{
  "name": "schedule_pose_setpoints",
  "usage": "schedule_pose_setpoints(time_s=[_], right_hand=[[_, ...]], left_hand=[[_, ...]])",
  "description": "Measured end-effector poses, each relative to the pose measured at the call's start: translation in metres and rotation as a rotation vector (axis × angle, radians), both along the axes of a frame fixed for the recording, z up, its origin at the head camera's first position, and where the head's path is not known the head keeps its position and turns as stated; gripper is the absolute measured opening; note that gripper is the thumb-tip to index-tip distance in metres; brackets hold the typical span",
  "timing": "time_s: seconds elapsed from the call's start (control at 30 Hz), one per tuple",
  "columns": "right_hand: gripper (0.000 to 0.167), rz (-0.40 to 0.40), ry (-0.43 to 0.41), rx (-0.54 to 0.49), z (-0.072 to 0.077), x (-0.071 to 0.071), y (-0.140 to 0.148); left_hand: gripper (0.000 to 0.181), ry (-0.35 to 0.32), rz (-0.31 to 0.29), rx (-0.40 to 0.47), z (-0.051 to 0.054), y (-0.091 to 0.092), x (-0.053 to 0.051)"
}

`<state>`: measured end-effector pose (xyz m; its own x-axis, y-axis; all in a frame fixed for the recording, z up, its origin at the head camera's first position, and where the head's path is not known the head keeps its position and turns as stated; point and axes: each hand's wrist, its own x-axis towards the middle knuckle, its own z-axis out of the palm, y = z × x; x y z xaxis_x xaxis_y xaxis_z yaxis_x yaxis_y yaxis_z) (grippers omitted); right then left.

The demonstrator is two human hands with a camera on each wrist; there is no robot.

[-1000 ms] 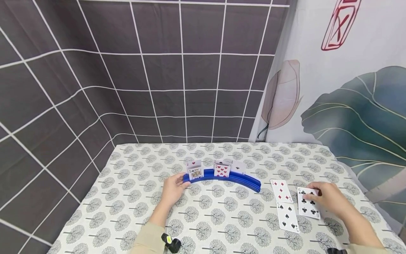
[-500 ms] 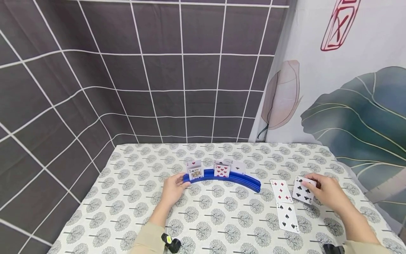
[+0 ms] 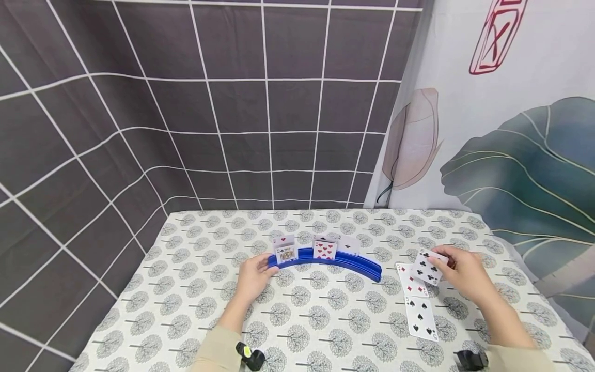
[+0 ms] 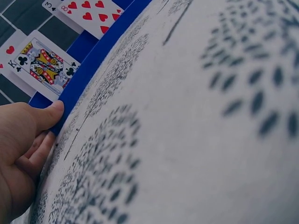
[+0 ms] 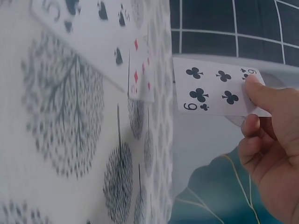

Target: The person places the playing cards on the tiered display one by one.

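Observation:
My left hand (image 3: 252, 278) pinches the left end of a curved blue card holder (image 3: 358, 264), thumb (image 4: 57, 111) on its front. In its slots stand a king of clubs (image 4: 44, 65), an eight of hearts (image 4: 91, 16) and partly hidden cards behind them. One rear card (image 3: 349, 245) shows a black club. A six of clubs (image 5: 210, 88) is pinched between my right thumb and fingers, raised off the cloth, my right hand (image 3: 465, 271) at its right edge. Beneath it in the head view lies a five of diamonds (image 3: 409, 287), partly covered, with a five of spades (image 3: 420, 318) nearer me.
A tree-patterned cloth (image 3: 321, 315) covers the table. Dark tiled-pattern fabric (image 3: 232, 113) hangs behind and to the left. On the right, a pale curtain (image 3: 465, 119) with leaf and flower prints hangs close to the table's edge.
My right hand has lifted the six of clubs off the cloth and moved it left and away from me, over the five of diamonds. The left hand and card holder stay put.

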<state>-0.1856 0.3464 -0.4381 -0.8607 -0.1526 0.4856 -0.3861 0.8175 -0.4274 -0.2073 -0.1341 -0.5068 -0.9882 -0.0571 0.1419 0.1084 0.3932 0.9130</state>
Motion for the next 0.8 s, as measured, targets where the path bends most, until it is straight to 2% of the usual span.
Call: schedule_pose_setpoints(time_s=[0.33,0.5,0.7,0.8], right_hand=[[0.023,0.019,0.008,-0.032,0.0,-0.005,-0.019],[0.02,0.035,0.05,-0.031,0.005,-0.007,-0.029],[0.019,0.093,0.115,-0.044,0.01,-0.01,-0.041],[0.02,0.109,0.117,-0.052,0.011,-0.012,-0.047]], left_hand=[[0.039,-0.003,-0.008,0.009,0.001,-0.001,0.0],[0.039,-0.004,-0.009,0.006,0.0,-0.001,0.0],[0.04,-0.001,-0.009,-0.002,-0.002,-0.001,-0.001],[0.04,0.0,-0.007,-0.007,-0.002,-0.002,-0.001]])
